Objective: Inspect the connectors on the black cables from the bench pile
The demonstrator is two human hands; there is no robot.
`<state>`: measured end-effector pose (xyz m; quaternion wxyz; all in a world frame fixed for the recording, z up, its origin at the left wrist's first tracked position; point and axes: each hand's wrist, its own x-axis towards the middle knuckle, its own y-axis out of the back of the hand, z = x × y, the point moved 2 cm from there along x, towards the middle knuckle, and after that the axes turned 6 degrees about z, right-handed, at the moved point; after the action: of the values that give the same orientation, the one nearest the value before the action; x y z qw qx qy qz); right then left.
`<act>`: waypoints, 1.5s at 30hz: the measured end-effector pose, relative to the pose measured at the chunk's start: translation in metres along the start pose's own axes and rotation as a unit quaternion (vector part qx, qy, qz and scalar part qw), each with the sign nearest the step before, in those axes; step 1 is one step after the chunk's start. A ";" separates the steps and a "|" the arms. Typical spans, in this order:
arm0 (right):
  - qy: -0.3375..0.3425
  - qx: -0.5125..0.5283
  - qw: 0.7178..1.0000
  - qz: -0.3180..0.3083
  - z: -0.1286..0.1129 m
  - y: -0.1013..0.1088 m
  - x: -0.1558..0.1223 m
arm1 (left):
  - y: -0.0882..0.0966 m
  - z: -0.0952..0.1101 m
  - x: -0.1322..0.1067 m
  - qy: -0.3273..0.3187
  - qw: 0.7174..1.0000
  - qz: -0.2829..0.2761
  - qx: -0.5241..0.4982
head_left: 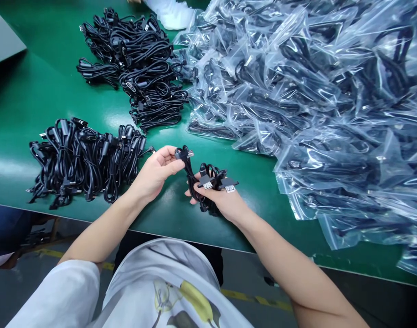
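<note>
My left hand [156, 174] pinches a black cable [189, 172] near its small connector, with the fingers curled around it. My right hand [222, 202] grips the coiled part of the same black cable bundle [210, 175]. Two USB sockets with metal ends [219, 184] stick out past my right fingers. Both hands are raised a little above the green mat. A heap of loose black cables [83, 161] lies just left of my left hand, and its nearest cable end nearly reaches my fingers.
A larger heap of black cables [136, 59] lies farther up the green-topped table [54, 95]. Many clear plastic bags holding black cables [307, 118] are piled across the right side. A grey box [3, 34] sits at the top left corner, and a co-worker's white sleeve [170, 13] shows at the far edge.
</note>
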<state>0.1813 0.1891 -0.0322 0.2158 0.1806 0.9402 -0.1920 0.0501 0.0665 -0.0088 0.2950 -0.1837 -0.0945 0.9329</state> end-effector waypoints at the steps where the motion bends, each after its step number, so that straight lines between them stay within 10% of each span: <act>1: -0.004 0.001 1.000 0.001 0.000 0.000 0.000 | 0.000 0.000 0.000 0.001 1.000 0.004 0.001; 16: 0.014 0.069 0.996 -0.052 -0.002 -0.009 0.002 | 0.000 -0.005 -0.002 0.039 0.997 -0.065 0.008; 30: 0.156 0.103 0.975 0.123 -0.029 0.019 0.000 | -0.023 -0.024 -0.027 -0.032 0.931 -0.189 0.311; 45: 0.172 0.136 0.970 0.107 -0.038 0.020 -0.008 | -0.024 -0.027 -0.024 0.007 0.943 -0.230 0.240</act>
<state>0.1839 0.2204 -0.0027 0.0432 0.3384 0.9034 -0.2597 0.0912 0.0738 -0.0199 0.5379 -0.0873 0.0940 0.8332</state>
